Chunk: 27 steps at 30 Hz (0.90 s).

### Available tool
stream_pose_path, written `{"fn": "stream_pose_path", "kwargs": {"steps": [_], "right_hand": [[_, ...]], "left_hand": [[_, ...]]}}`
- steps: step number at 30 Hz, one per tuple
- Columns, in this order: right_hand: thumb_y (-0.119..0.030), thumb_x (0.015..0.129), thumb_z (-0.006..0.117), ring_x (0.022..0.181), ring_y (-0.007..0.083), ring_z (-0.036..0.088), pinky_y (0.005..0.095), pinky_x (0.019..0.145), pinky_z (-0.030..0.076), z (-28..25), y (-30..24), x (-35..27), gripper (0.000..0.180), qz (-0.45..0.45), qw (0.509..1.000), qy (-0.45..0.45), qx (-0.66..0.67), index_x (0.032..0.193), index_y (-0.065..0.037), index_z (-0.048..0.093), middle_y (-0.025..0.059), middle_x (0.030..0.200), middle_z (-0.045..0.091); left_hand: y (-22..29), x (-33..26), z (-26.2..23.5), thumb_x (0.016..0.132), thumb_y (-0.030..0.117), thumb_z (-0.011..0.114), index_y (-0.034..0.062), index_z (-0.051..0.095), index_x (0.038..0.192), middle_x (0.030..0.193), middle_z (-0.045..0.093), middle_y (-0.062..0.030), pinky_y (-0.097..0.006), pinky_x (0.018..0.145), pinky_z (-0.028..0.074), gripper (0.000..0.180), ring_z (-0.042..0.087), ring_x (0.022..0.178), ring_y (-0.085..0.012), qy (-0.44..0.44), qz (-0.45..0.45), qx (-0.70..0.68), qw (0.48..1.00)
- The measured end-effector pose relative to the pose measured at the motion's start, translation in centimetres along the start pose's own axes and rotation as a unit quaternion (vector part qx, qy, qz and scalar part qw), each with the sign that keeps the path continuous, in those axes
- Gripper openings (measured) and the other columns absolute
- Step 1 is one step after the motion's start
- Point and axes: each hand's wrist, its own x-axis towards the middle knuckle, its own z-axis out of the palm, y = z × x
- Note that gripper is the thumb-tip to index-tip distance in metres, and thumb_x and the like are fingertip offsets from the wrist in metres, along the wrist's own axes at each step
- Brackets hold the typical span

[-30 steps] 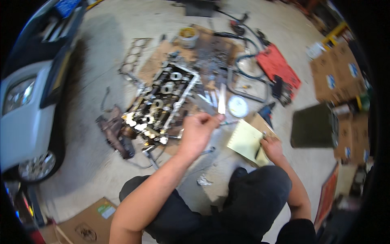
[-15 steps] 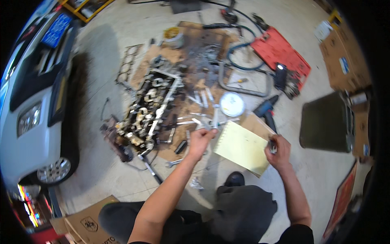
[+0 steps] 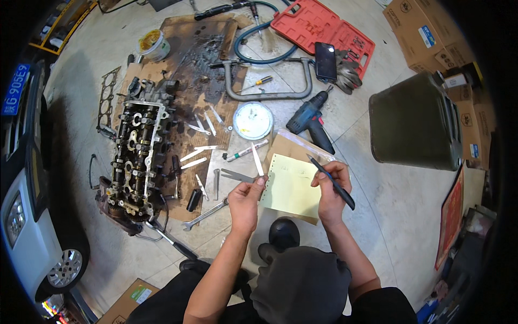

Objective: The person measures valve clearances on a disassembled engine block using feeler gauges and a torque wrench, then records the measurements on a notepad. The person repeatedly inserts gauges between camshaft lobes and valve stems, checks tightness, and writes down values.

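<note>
Feeler blade (image 3: pixel 257 159), thin and pale, sits pinched upright between my left hand (image 3: pixel 244 198) thumb and fingers, raised over the yellow notepad (image 3: pixel 291 184), likely so I can read it. Right hand (image 3: pixel 330 190) is closed around a dark pen (image 3: pixel 331 181), tip near the pad's top edge. Head view only. More blades (image 3: pixel 193 155) lie loose on the oily cardboard (image 3: pixel 199 59) beside the cylinder head (image 3: pixel 137 156). Blue drill (image 3: pixel 308 120) and white lid (image 3: pixel 252 120) sit just past the pad. Nothing blocks either hand.
</note>
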Motion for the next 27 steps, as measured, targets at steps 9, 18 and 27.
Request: {"fn": "stream_pose_path", "kwargs": {"steps": [9, 18, 27], "right_hand": [[0.002, 0.084, 0.06, 0.069, 0.0063, 0.052, 0.0223, 0.062, 0.043, 0.1, 4.1, -3.1, 0.014, -0.001, 0.997, 0.005, -0.083, 0.096, 0.0, 0.055, 0.0026, 0.078, 0.056], [0.003, 0.075, 0.067, 0.054, 0.0114, 0.054, 0.0241, 0.05, 0.042, 1.4, 5.3, -2.5, 0.013, -0.077, 0.985, 0.01, -0.152, 0.085, -0.001, 0.06, 0.0077, 0.074, 0.06], [0.001, 0.076, 0.066, 0.054, 0.0159, 0.057, 0.0263, 0.051, 0.044, 2.0, 5.4, -1.5, 0.011, -0.12, 0.973, -0.003, -0.2, 0.083, -0.001, 0.059, 0.0093, 0.071, 0.06]], "left_hand": [[1.2, -0.1, 2.3, 0.09, 0.013, 0.063, 0.0024, 0.065, 0.086, 0.098, 0.066, -0.0104, -0.036, 0.085, 0.05, 0.011, 0.06, 0.083, -0.0131, -0.029, -0.01, -0.109, 0.994], [0.8, 0.5, 3.7, 0.092, 0.013, 0.061, 0.0032, 0.061, 0.082, 0.095, 0.065, -0.0088, -0.032, 0.078, 0.05, 0.014, 0.054, 0.075, -0.0107, -0.015, -0.053, -0.165, 0.985], [0.9, 1.2, 3.1, 0.092, 0.014, 0.06, 0.0052, 0.064, 0.078, 0.092, 0.064, -0.0054, -0.052, 0.094, 0.049, 0.017, 0.058, 0.079, -0.011, -0.029, -0.054, -0.164, 0.985]]}}
